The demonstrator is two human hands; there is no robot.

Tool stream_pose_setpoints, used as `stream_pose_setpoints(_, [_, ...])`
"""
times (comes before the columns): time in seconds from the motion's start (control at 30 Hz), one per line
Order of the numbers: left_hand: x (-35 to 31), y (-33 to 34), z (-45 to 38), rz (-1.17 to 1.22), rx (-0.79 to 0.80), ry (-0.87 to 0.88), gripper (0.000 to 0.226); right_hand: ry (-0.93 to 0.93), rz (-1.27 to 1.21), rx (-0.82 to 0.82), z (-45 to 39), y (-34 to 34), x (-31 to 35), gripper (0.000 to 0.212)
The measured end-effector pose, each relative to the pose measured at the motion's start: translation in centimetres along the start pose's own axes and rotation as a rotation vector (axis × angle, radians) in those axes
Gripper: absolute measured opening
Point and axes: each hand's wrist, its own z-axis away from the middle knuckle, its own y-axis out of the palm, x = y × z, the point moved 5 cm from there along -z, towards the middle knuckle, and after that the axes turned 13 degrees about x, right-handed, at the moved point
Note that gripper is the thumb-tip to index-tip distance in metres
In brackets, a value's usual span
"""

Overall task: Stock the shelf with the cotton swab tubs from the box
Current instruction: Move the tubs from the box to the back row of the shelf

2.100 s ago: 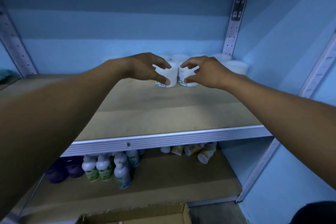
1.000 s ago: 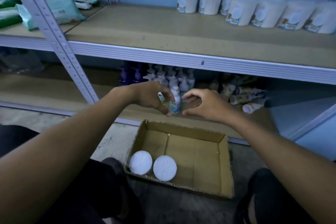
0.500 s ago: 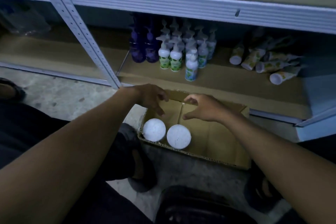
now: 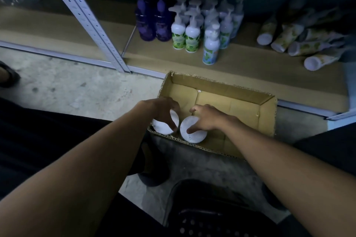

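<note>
An open cardboard box (image 4: 267, 113) sits on the floor in front of the bottom shelf. Two white round cotton swab tubs stand in its near left corner, lids up. My left hand (image 4: 163, 110) reaches down over the left tub (image 4: 161, 128), with fingers past its far edge and the thumb at its right rim. My right hand (image 4: 209, 118) curls round the right tub (image 4: 193, 134), its thumb lying on the lid. The rest of the box floor is bare.
The bottom shelf board (image 4: 240, 63) holds white pump bottles (image 4: 192, 34), purple bottles (image 4: 152, 23) and several tubes lying on their sides (image 4: 287, 38). A perforated metal upright (image 4: 86, 19) stands at the left. A dark perforated stool (image 4: 212, 215) is near my legs.
My hands left the tubs on the upper shelf, came down to the box and now close over the two tubs in it. My view dropped from the shelf to the floor.
</note>
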Motion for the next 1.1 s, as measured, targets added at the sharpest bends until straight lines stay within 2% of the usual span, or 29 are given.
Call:
stream_pose_setpoints(0.1, [0.0,0.9,-0.9,-0.036,0.019,-0.023,0.079,0.015,-0.019,0.033,-1.2,0.8,-0.1,0.099])
stream_pose_setpoints(0.3, [0.1,1.6,-1.5,-0.057,-0.007,-0.032,0.097,0.046,0.006,0.068,-2.7,2.7,0.5,0.104])
stream_pose_setpoints(0.53, [0.1,2.1,-2.2,-0.105,-0.042,-0.065,0.099,0.069,0.011,0.026,-2.7,3.0,0.8,0.098])
stream_pose_setpoints(0.97, [0.1,1.6,-1.8,-0.115,-0.180,-0.078,0.100,0.086,-0.057,-0.110,-1.1,2.6,1.0,0.107])
stream_pose_setpoints(1.1, [-0.2,0.8,-1.2,-0.115,-0.215,-0.083,0.095,0.098,-0.036,-0.137,-0.3,1.7,0.8,0.100])
